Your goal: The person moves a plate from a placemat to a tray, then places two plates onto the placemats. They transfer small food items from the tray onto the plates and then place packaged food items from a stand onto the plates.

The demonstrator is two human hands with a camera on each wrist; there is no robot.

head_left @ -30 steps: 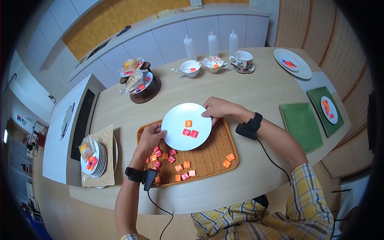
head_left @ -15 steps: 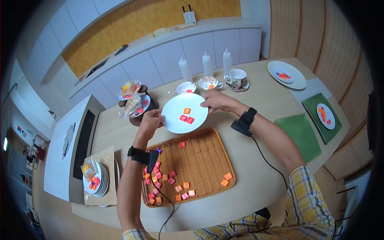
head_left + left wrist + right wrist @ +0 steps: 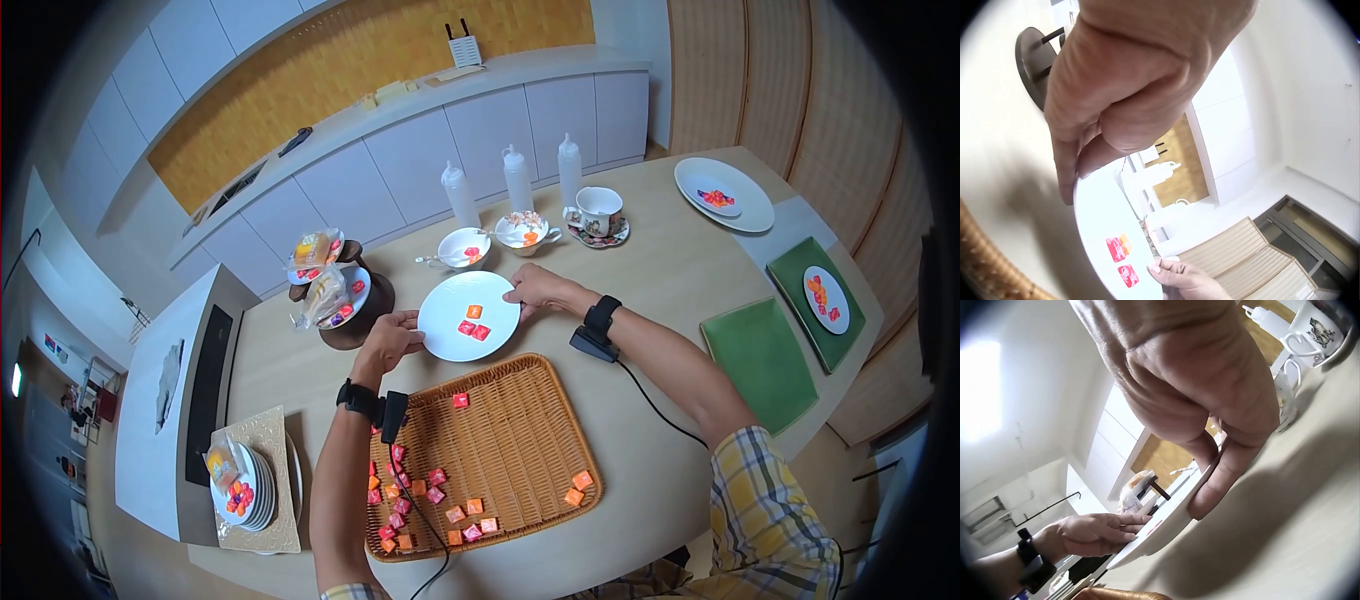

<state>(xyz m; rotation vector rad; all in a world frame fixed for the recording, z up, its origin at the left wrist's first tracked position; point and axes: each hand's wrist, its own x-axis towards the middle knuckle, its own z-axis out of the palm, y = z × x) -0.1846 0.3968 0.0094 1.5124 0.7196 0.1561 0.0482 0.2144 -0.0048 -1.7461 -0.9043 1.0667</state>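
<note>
A round white plate (image 3: 450, 343) carries one orange piece (image 3: 474, 312) and two red pieces (image 3: 481, 332), above or on the table just behind the wicker tray. The left hand (image 3: 392, 340) pinches its left edge, thumb on the rim and fingers beneath; the left wrist view shows this hand (image 3: 1129, 81) large over the plate (image 3: 1094, 212). At the plate's right edge the right hand (image 3: 543, 288) pinches the rim. In the right wrist view the right hand (image 3: 1210, 394) has thumb and fingers on either side of the plate (image 3: 1175, 525).
The wicker tray (image 3: 520, 440) holds many red and orange pieces. Behind the plate stand two bowl-like cups (image 3: 463, 248), a patterned cup (image 3: 599, 210) and squeeze bottles (image 3: 517, 180). A dark stand (image 3: 375, 292) is at left, stacked plates (image 3: 262, 495) lower left, green plates (image 3: 762, 365) at right.
Both hands still hold the plate, which was first over the tray and is now beyond its far edge. The head view has shifted, showing more of the tray.
</note>
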